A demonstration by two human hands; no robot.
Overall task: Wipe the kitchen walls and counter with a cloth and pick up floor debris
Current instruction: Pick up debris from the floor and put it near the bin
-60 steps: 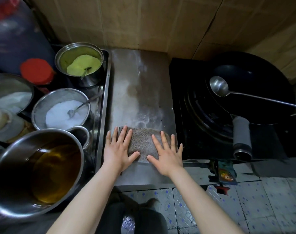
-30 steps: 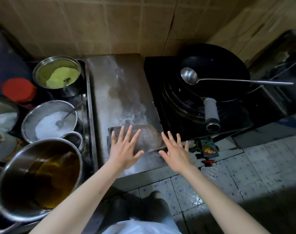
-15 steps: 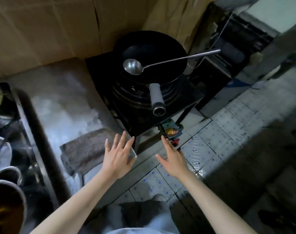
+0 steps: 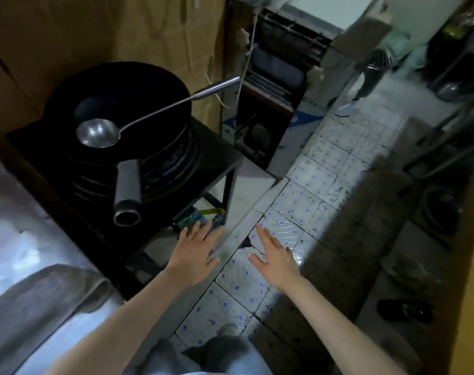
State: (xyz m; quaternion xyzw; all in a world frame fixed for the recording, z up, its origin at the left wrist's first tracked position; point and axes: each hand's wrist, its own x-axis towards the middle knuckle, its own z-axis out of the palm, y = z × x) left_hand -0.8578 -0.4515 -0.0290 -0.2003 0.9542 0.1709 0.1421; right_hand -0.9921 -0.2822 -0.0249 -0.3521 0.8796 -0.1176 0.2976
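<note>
Hands, left hand [image 4: 195, 253] and right hand [image 4: 277, 258], hover flat-fingered, gripping nothing, above the floor [image 4: 306, 185].

Both hands [image 4: 195, 253] have left the cloth [image 4: 35, 301], now empty.

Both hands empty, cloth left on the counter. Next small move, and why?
Probably lower both hands toward the tiled floor. The left hand and right hand hang open over it and hold nothing, while the cloth lies apart on the counter. No debris is clear in this blurred frame.
</note>
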